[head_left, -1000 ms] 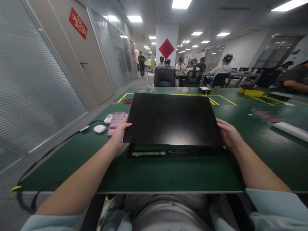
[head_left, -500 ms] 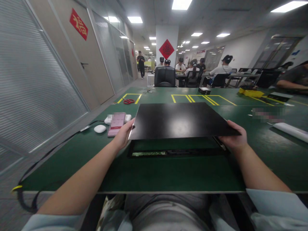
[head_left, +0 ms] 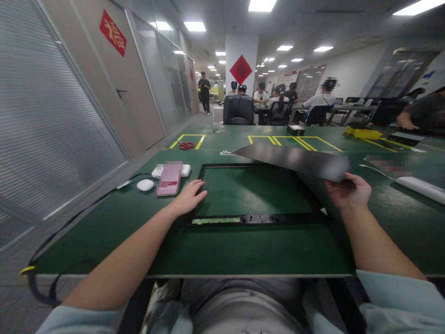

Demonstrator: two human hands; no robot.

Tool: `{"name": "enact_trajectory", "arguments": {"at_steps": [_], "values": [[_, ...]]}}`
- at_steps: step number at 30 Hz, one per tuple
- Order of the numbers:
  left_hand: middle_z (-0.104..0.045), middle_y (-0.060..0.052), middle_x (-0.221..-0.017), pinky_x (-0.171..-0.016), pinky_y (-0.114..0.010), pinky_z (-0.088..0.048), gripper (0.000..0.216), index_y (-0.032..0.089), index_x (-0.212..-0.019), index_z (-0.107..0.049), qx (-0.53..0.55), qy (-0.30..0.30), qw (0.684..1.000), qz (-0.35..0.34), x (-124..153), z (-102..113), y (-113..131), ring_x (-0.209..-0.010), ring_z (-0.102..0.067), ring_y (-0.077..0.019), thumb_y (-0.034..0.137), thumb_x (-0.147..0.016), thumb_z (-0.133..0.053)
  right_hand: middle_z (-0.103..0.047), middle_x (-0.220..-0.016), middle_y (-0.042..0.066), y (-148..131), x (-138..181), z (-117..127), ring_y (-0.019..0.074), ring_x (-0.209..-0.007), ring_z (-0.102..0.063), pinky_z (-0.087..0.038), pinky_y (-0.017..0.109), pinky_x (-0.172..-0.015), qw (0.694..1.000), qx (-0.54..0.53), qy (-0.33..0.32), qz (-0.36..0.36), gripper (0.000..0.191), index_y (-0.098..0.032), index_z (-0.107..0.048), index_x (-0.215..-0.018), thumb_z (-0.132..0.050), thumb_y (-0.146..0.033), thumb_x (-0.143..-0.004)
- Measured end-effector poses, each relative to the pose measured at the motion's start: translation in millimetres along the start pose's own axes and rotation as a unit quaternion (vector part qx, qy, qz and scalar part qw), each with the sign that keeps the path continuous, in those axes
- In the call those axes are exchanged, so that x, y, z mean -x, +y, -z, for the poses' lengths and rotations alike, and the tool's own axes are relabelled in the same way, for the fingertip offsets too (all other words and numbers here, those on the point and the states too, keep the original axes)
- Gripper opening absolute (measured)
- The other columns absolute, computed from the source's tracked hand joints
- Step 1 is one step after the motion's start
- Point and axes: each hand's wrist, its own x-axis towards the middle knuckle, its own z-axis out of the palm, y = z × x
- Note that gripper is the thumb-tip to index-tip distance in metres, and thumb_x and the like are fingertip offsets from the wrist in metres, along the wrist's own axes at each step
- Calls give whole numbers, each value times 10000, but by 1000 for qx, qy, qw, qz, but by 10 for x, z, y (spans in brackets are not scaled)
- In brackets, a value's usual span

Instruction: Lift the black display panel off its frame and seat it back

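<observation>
1 panel (head_left: 295, 160), right grip (head_left: 352, 194) at corner

Panel (head_left: 295, 160) up and tilted — thin, dark, softly shining — hiding the far right corner of the frame (head_left: 285, 218), black, flat, green strip (head_left: 215, 221) along its near side!

A green-topped table (head_left: 257, 253) marked with yellow tape (head_left: 260, 136) carries a hollow black frame (head_left: 285, 218), lying flat near its close edge. Taking that frame as the centre, a phone (head_left: 169, 183) and a white rounded object (head_left: 145, 185) lie toward 9 o'clock, red-handled scissors (head_left: 187, 145) at 10. A black box (head_left: 295, 131) sits at 1, a yellow object (head_left: 363, 134) at 2, a white roll (head_left: 421, 189) at 3.
</observation>
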Motion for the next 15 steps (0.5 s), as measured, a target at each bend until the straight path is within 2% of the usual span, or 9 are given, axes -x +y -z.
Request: {"name": "enact_trajectory", "arguments": {"at_steps": [4,8,11,15], "values": [[-528,-222,-1527,-1247,-536,-265,605,147,-1283,-678,-53,-32,998,-14,-5,-24,-63,-1453,-450,-416,543,-829,-628,-631,-784,6,2,-96,52,151,-691,-637,-616,286,-650,998,-1,50,32,269,-198,-556,-829,-492,-78,-597],[-544,-195,-1514,-1242,-512,-290,575,176,-1273,-687,-65,-36,997,-26,1,-15,-80,-1438,-472,-402,543,-833,-636,-577,-756,2,-13,-189,107,145,-745,-622,-615,284,-692,992,14,109,69,197,-197,-493,-729,-472,-69,-581],[-567,-178,-1488,-1240,-505,-300,565,194,-1252,-699,-63,-37,997,-33,1,-13,-88,-1432,-475,-399,554,-820,-655,-524,-727,-12,-35,-223,133,128,-707,-592,-606,254,-645,985,19,149,86,192,-199,-474,-700,-451,-55,-576],[-557,-179,-1494,-1239,-503,-302,577,189,-1252,-700,-73,-43,996,-32,-8,-16,-109,-1433,-472,-400,563,-815,-654,-484,-700,-15,-58,-231,150,125,-654,-557,-585,226,-568,982,12,163,93,202,-206,-478,-701,-462,-52,-571]]}}
